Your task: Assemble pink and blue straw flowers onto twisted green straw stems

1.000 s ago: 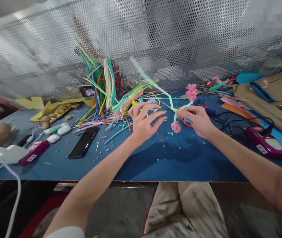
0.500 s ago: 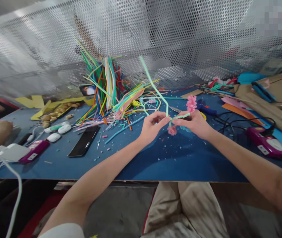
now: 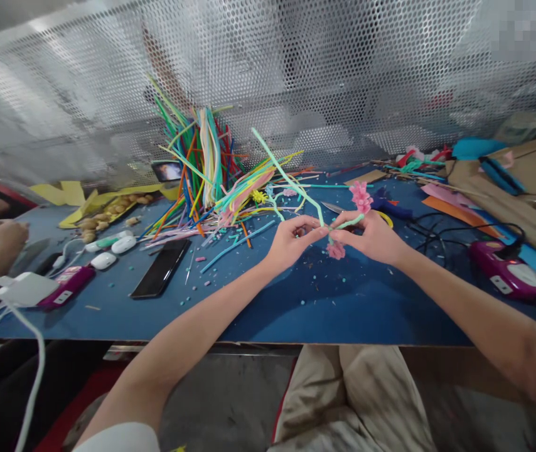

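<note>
Close together above the blue table, my left hand (image 3: 299,240) and my right hand (image 3: 366,235) pinch light green pipe cleaner stems. A long pale green pipe cleaner (image 3: 287,176) rises from between the fingers, bent, leaning up and left. One pink pipe cleaner flower (image 3: 361,196) stands on a green stem above my right hand. A second pink flower (image 3: 336,250) hangs just below the fingertips. Both hands are closed where the stems meet; the joint itself is partly hidden by the fingers.
A big bundle of coloured pipe cleaners (image 3: 206,157) stands at the back left. Scissors (image 3: 332,208) lie behind my hands. A black phone (image 3: 160,269) lies left, a purple power strip (image 3: 510,270) right. Another person's hands (image 3: 2,242) rest at the far left.
The long green pipe cleaner has tilted further left and its tip is lower. Both flowers have shifted slightly, and my hands remain pinched together near the same spot.
</note>
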`<state>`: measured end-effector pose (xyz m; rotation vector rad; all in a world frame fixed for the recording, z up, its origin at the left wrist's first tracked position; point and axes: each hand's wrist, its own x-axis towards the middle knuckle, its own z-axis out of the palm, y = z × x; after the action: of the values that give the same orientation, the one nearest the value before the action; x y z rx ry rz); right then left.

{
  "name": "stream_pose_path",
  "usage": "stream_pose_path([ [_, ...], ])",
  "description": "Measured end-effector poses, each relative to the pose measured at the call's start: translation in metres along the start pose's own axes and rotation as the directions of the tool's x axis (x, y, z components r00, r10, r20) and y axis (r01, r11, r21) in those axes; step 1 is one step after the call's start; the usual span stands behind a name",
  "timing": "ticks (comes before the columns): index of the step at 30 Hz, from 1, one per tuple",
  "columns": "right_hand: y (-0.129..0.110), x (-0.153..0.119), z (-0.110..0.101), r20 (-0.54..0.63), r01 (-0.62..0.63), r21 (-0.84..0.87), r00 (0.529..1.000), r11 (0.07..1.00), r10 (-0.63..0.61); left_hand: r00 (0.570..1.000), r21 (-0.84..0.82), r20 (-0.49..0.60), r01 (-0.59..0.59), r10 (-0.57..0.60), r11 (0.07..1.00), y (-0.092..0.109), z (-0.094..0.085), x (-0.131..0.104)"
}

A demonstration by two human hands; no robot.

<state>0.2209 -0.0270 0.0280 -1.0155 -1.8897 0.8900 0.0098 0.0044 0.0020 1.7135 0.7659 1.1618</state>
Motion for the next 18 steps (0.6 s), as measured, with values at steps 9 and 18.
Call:
stream_pose_path([
  [9, -0.002, 0.002, -0.016, 0.246, -0.111, 0.112, 0.966, 0.988, 0.08, 0.997, 0.017, 0.047, -0.063, 0.063, 0.998, -0.001, 0.004, -0.003],
  [18, 0.011, 0.006, -0.01, 0.116, -0.07, 0.237, 0.992, 0.969, 0.043, 0.81, 0.416, -0.005, -0.531, 0.586, 0.738, 0.009, -0.014, 0.003],
])
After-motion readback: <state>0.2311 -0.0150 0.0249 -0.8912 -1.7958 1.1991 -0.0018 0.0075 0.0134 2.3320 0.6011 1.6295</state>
